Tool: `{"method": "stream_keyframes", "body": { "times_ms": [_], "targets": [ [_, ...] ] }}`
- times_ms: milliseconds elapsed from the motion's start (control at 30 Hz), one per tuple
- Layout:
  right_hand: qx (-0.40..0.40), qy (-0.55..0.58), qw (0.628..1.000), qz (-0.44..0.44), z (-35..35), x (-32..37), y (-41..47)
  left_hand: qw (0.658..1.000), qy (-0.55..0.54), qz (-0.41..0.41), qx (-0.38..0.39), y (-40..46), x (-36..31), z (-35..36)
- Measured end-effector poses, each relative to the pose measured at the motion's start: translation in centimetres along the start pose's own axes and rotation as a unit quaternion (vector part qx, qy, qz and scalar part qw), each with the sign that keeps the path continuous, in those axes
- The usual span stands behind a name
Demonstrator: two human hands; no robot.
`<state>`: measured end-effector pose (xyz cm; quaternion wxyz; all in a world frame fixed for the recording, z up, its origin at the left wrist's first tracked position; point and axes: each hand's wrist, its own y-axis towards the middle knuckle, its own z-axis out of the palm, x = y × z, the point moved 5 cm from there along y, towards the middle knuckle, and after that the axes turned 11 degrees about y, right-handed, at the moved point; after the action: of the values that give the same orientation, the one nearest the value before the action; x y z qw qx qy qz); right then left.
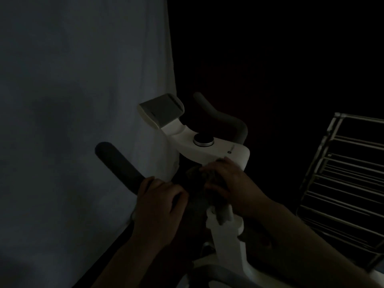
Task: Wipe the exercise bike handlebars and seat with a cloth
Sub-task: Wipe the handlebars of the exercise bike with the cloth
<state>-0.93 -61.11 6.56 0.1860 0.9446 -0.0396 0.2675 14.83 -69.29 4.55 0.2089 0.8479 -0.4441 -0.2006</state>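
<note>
Dim light here, but the action reads well enough. The right hand [230,183] has its grip curled over a bunched grey cloth [199,196], pressing it down at the centre of the exercise bike [209,150], just below the white console. The cloth sits at about 6 o'clock from the round knob [203,140], with a tail hanging down the white post [226,242]. The left hand [160,204] has its fingers wrapped around the base of the left handlebar [118,163], holding it and no cloth that I can see.

Progress, as I judge it: this is handlebar work, at the middle section. Whether either bar has been wiped already, I cannot tell. The seat is out of view, so that is likely left to do.

Orientation: the left handlebar's long axis runs from the left hand out toward 10 o'clock, tip up and away. The right handlebar [226,119] curves off toward 11 o'clock from its bend. A metal drying rack [342,173] stands at 3 o'clock.
</note>
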Motion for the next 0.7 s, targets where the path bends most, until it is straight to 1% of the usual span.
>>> {"method": "stream_keyframes", "body": {
  "times_ms": [33, 67, 133, 167, 233, 267, 300, 333, 367, 433, 500, 533, 600, 633, 700],
  "targets": [
    [-0.008, 0.019, 1.000, -0.003, 0.6, 0.2, -0.4, 1.000, -0.005, 0.000, -0.008, -0.2, 0.0, 0.0],
    [0.001, 0.032, 0.999, -0.018, 1.4, 0.6, -0.8, 1.000, -0.011, -0.001, -0.014, -0.3, 0.0, 0.0],
    [0.038, 0.016, 0.998, -0.052, 2.0, 0.9, -1.2, 1.000, 0.002, 0.007, -0.020, -0.4, 0.1, 0.1],
    [0.034, -0.005, 0.998, -0.056, 1.3, 0.3, -0.6, 0.999, 0.019, 0.020, -0.025, -0.3, -0.1, 0.1],
    [-0.017, -0.011, 1.000, -0.022, -0.3, -1.1, 0.1, 0.999, 0.025, 0.027, -0.028, -0.2, -0.2, 0.0],
    [-0.045, 0.014, 0.999, 0.002, -0.3, -1.2, -0.1, 0.999, 0.011, 0.016, -0.037, -0.3, -0.2, -0.2],
    [-0.064, 0.051, 0.997, 0.007, 0.1, -0.7, -0.5, 0.999, -0.007, 0.002, -0.044, -0.4, -0.2, -0.3],
    [-0.067, 0.082, 0.994, -0.001, 0.7, -0.2, -1.0, 0.999, -0.020, -0.006, -0.049, -0.5, -0.2, -0.4],
    [-0.047, 0.085, 0.995, -0.019, 1.3, 0.2, -1.4, 0.998, -0.024, -0.009, -0.052, -0.5, -0.3, -0.5],
    [-0.009, 0.021, 0.999, -0.049, 0.8, -0.4, -0.9, 0.998, -0.016, -0.007, -0.059, -0.4, -0.4, -0.4],
    [-0.032, -0.007, 0.999, -0.018, -0.4, -2.0, 0.2, 0.998, -0.008, -0.012, -0.055, -0.3, -0.4, -0.4],
    [-0.051, 0.008, 0.999, 0.001, -0.4, -2.2, 0.1, 0.998, -0.009, -0.014, -0.058, -0.3, -0.5, -0.5],
    [-0.086, 0.091, 0.992, 0.006, 0.4, -1.5, -0.5, 0.998, -0.015, -0.016, -0.065, -0.5, -0.6, -0.6],
    [-0.076, 0.116, 0.990, -0.004, 1.0, -1.3, -1.0, 0.998, -0.017, -0.016, -0.065, -0.6, -0.6, -0.6],
    [-0.036, 0.071, 0.996, -0.045, 0.6, -1.7, -1.2, 0.998, -0.010, -0.015, -0.062, -0.4, -0.6, -0.4]
  ]
}}
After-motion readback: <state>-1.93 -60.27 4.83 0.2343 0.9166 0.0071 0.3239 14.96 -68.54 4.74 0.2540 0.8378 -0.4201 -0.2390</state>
